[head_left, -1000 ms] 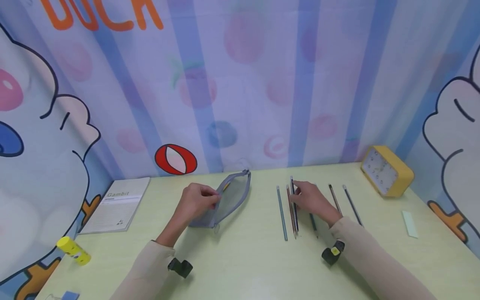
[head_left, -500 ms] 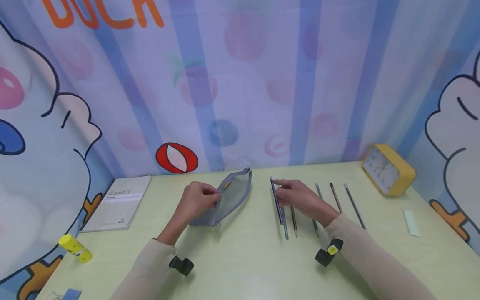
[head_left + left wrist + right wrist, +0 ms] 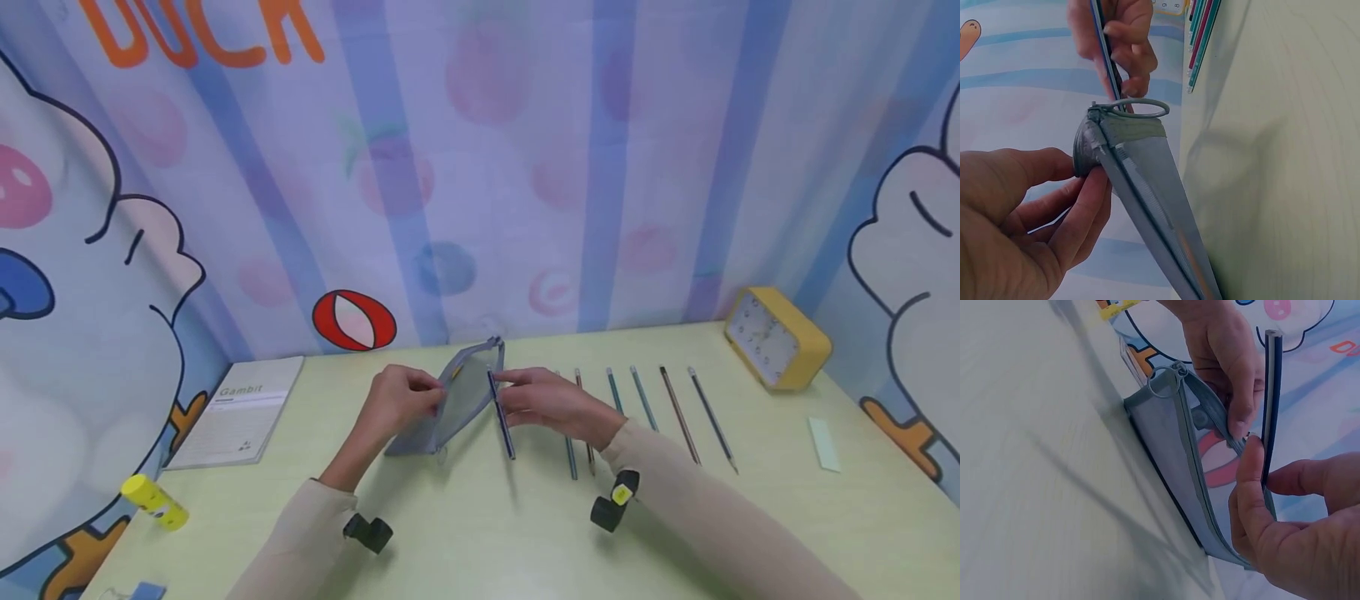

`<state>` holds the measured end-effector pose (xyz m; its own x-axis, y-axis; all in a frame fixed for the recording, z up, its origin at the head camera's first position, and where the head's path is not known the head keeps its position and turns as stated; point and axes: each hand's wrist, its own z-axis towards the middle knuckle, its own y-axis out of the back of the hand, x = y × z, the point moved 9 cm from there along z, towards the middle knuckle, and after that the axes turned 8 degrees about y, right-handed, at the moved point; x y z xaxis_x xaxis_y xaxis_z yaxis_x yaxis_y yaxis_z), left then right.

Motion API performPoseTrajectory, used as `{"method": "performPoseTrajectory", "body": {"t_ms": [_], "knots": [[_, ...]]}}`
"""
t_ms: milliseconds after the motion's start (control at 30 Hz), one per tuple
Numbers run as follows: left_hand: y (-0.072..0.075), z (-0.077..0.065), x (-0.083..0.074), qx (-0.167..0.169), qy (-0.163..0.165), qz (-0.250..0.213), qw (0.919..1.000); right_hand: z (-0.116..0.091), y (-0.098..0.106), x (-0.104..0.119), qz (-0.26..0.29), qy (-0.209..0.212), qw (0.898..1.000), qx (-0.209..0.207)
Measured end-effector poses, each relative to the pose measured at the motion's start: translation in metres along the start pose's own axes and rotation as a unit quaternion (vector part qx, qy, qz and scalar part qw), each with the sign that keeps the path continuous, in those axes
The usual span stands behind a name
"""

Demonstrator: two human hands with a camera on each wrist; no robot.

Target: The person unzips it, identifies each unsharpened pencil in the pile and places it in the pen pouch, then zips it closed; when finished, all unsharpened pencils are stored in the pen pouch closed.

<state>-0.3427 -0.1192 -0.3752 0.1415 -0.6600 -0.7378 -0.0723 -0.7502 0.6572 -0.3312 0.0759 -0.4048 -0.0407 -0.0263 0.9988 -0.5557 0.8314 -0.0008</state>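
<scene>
My left hand (image 3: 399, 402) pinches the rim of a grey zip pencil case (image 3: 420, 440), which stands with its mouth held apart. In the left wrist view the thumb and fingers grip the case's zipper edge (image 3: 1088, 147). A small yellow item (image 3: 457, 371) shows inside the mouth. My right hand (image 3: 551, 403) pinches a dark blue pencil (image 3: 505, 427) between thumb and fingers. This pencil is off the table, tilted, right beside the case's opening. In the right wrist view its flat end (image 3: 1274, 334) points up, and the fingers cover its lower part.
Several pencils (image 3: 678, 412) lie in a loose row right of the case. A yellow clock (image 3: 780, 337) and a pale green strip (image 3: 823, 443) are at the right. A notebook (image 3: 240, 408), a yellow tube (image 3: 154, 502) and a blue item (image 3: 147, 591) are at the left.
My right hand has lifted the dark blue pencil from among the others and carried it left to the pencil case. The left hand keeps its grip on the case in nearly the same place.
</scene>
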Motion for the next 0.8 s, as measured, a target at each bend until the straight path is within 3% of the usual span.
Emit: {"method": "performPoseTrajectory", "body": {"t_ms": [267, 433, 633, 800], "knots": [[-0.003, -0.002, 0.002, 0.001, 0.001, -0.01, 1.0, 0.036, -0.022, 0.0, 0.033, -0.029, 0.999, -0.001], [-0.003, -0.001, -0.001, -0.003, -0.009, -0.013, 0.9999, 0.054, -0.024, -0.005, 0.039, -0.033, 0.998, -0.041], [-0.001, -0.003, -0.003, -0.005, -0.022, -0.014, 0.9996, 0.065, -0.021, -0.007, -0.023, -0.029, 0.993, -0.109], [0.0, -0.003, -0.002, -0.011, -0.018, -0.01, 0.9997, 0.068, -0.025, -0.005, -0.066, -0.022, 0.99, -0.124]]}}
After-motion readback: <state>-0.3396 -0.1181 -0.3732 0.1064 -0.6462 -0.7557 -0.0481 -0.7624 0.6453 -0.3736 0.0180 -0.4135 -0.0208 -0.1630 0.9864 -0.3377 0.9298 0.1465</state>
